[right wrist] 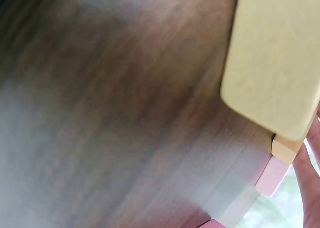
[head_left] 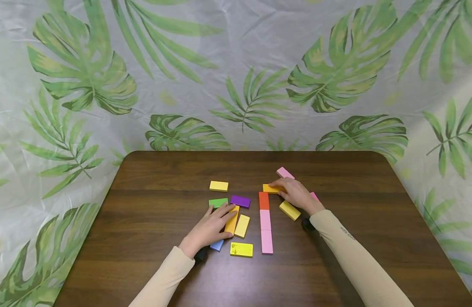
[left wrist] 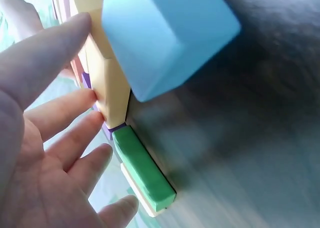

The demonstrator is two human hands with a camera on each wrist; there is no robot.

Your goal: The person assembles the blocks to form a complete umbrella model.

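Note:
My left hand [head_left: 209,226] lies over an orange block [head_left: 232,221], its spread fingers and thumb touching the top; the left wrist view shows these fingertips at the block's edge. A green block [head_left: 218,202] and a blue block [head_left: 217,245] lie partly under this hand. My right hand [head_left: 295,192] pinches another orange block [head_left: 271,188], set crosswise at the far end of a row. That row is a red block [head_left: 263,200], a pink block [head_left: 265,219] and a second pink block [head_left: 266,242], end to end.
Around the left hand lie a purple block [head_left: 240,201], a pale yellow block [head_left: 242,226], a bright yellow block [head_left: 241,250] and a yellow block [head_left: 218,186]. By the right hand are a dull yellow block [head_left: 289,210] and a pink block [head_left: 285,172] on the wooden table [head_left: 163,179].

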